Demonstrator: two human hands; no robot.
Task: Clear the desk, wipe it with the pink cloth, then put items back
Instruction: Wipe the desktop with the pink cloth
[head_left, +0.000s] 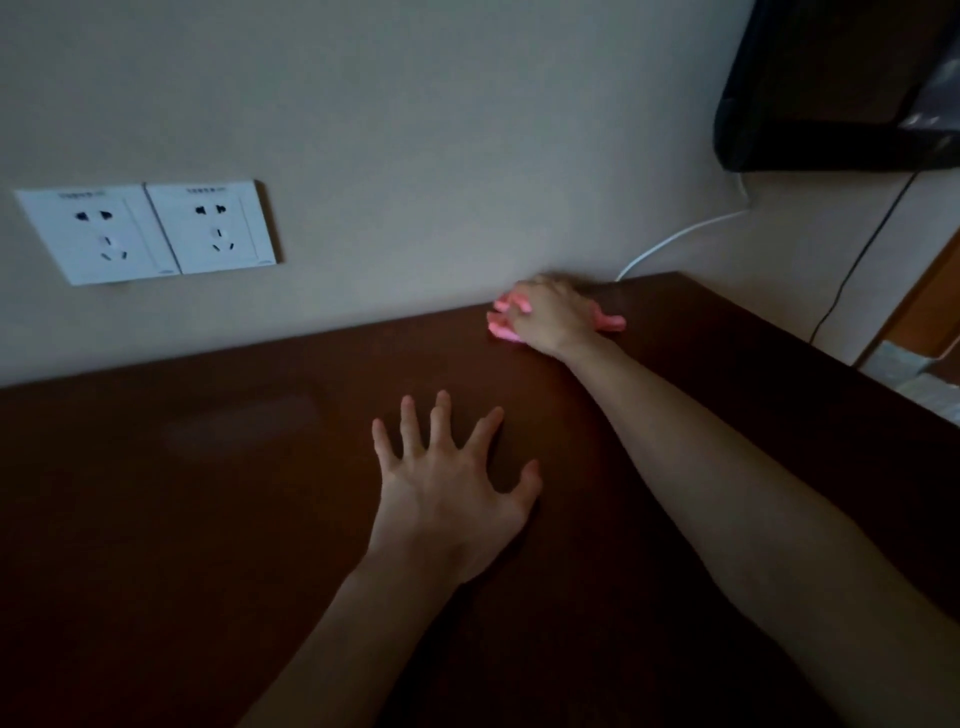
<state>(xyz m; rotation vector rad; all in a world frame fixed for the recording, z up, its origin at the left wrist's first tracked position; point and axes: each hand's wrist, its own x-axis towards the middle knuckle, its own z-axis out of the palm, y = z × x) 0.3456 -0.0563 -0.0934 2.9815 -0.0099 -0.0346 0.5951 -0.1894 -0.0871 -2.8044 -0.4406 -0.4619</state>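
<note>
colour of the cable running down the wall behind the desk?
White cable, seen best in the head view.

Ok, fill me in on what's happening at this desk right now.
A person is wiping the dark brown desk. The right hand presses the pink cloth onto the desk's far edge, close to the wall, near where a white cable drops behind it. The left hand rests on the desktop with fingers spread, holding nothing. Two white wall sockets sit above the desk to the left, with nothing plugged in.
</note>
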